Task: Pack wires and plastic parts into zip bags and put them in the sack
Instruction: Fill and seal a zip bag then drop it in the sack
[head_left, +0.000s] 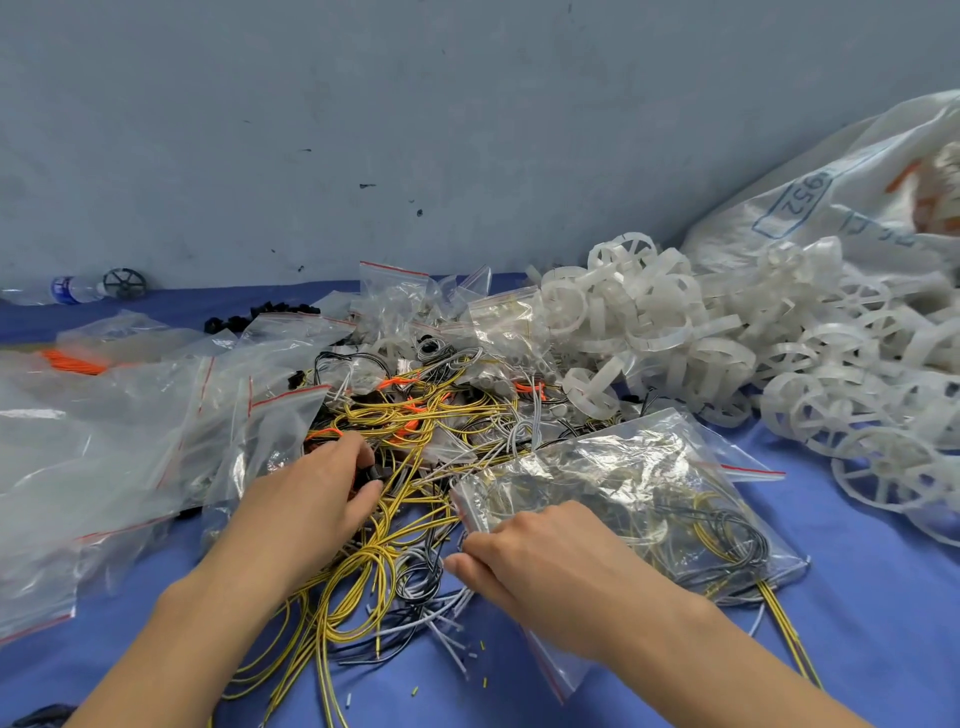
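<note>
Spare bags (130, 415) lie at the left of the frame, handy for later. My left hand (322, 499) curls into the wires (415, 415) at centre, pinching a bunch, probably to lift it. My right hand (550, 561) pinches the part-filled zip bag (649, 499) at its mouth, readying it. Plastic parts (701, 338) and the sack (831, 197) wait upper right.

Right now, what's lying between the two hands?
A tangle of yellow and grey wires lies on the blue cloth between the left hand and the right hand, which pinches a zip bag. The head view shows it.
</note>
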